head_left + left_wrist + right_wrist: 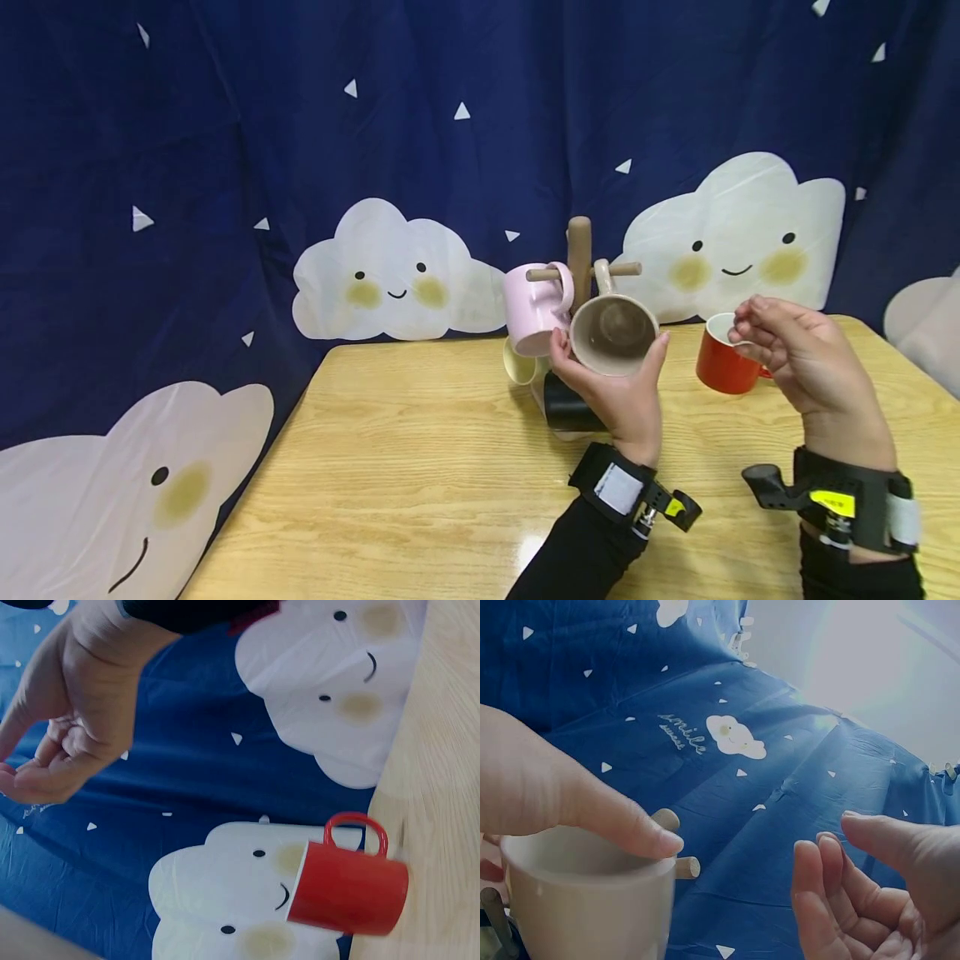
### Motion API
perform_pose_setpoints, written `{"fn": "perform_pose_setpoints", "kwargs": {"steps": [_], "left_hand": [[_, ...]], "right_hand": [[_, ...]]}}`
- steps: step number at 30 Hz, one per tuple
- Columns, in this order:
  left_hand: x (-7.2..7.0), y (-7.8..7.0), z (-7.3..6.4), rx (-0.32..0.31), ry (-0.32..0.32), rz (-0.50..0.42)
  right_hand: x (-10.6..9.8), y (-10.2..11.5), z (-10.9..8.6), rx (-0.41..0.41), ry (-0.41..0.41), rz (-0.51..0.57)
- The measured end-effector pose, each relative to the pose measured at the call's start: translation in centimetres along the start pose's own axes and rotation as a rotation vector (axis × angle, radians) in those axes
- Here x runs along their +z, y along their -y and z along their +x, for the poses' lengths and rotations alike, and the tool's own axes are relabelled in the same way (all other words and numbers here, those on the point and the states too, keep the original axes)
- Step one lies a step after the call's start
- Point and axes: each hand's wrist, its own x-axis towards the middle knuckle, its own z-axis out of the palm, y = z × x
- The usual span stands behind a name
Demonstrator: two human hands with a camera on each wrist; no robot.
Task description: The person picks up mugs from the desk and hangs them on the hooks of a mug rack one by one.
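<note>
My left hand grips a beige mug between thumb and fingers, its mouth facing me. The mug's handle points up and overlaps a peg of the wooden mug rack. In the right wrist view, the left thumb lies across the rim of the mug. Off to the right, my right hand is raised with loosely curled fingers and nothing in them, overlapping the upright red mug in the head view. The left wrist view also shows this empty right hand.
A pink mug hangs on the rack's left peg. Lower down are a pale yellow mug and a black mug, partly behind my left hand. All stand over a wooden table, backed by a dark blue cloud-patterned curtain.
</note>
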Motion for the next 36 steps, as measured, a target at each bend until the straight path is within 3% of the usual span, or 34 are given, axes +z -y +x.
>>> {"fn": "perform_pose_setpoints", "kwargs": {"steps": [9,16,19,22,28,32,36], "left_hand": [[0.0,0.6,-0.1,0.119,-0.014,0.063],[-1.2,-0.3,0.9,0.096,0.044,0.019],[-2.6,-0.9,2.6,0.066,0.095,0.013],[-4.4,-1.2,5.2,0.035,0.135,0.018],[-8.5,-0.2,10.4,0.005,0.194,0.116],[-10.2,0.6,12.8,-0.06,0.297,0.219],[-11.3,0.9,14.4,-0.093,0.44,0.286]], "right_hand": [[-0.1,-0.1,0.1,0.015,-0.005,-0.008],[-0.4,0.0,0.1,0.024,-0.016,0.003],[-0.5,0.0,0.2,0.031,-0.013,0.021],[-0.6,-0.1,0.3,0.04,-0.012,0.011],[-0.8,-0.6,0.7,0.084,-0.062,-0.077],[-0.9,-1.2,1.0,0.12,-0.087,-0.161],[-0.7,-1.7,1.2,0.118,-0.1,-0.217]]}}
